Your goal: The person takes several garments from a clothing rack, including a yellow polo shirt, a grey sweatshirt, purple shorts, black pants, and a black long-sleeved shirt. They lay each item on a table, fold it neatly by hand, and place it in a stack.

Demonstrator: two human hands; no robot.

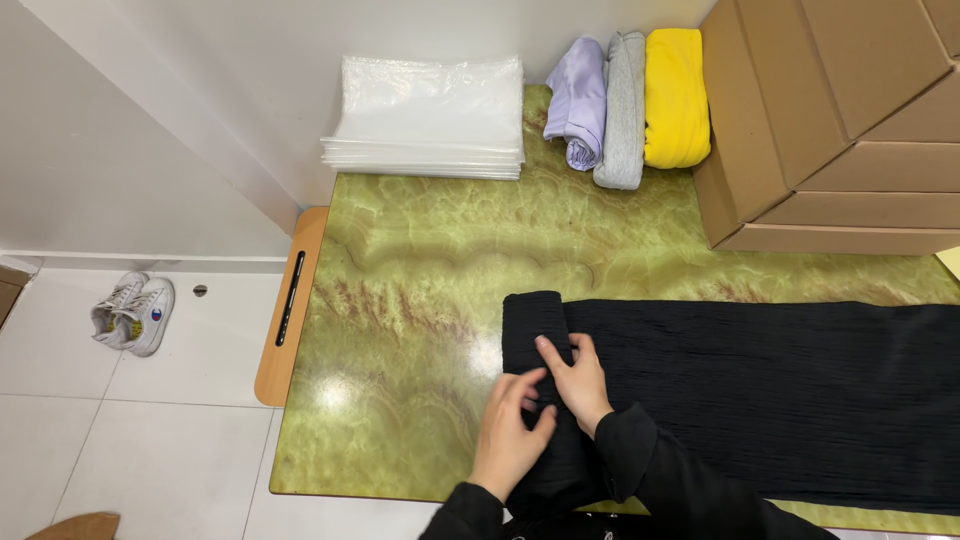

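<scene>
A black ribbed cloth (760, 400) lies spread across the near side of a green marbled table (420, 290), running off to the right. Its left end is turned over into a thick roll (535, 325), and both hands sit on that roll. The left hand (510, 435) lies flat at the roll's near edge, fingers together and pointing up toward the other hand. The right hand (578, 378) presses down on top of the roll, fingers loosely spread — neither hand pinches the cloth, both lie pressed on it.

At the far edge of the table stands a stack of clear plastic bags (425, 115), and just beside it three rolled garments — lilac (578, 100), grey (624, 110) and yellow (675, 95). Cardboard boxes (840, 120) fill the far right corner. On the white tiled floor to the left sits a pair of white sneakers (133, 312).
</scene>
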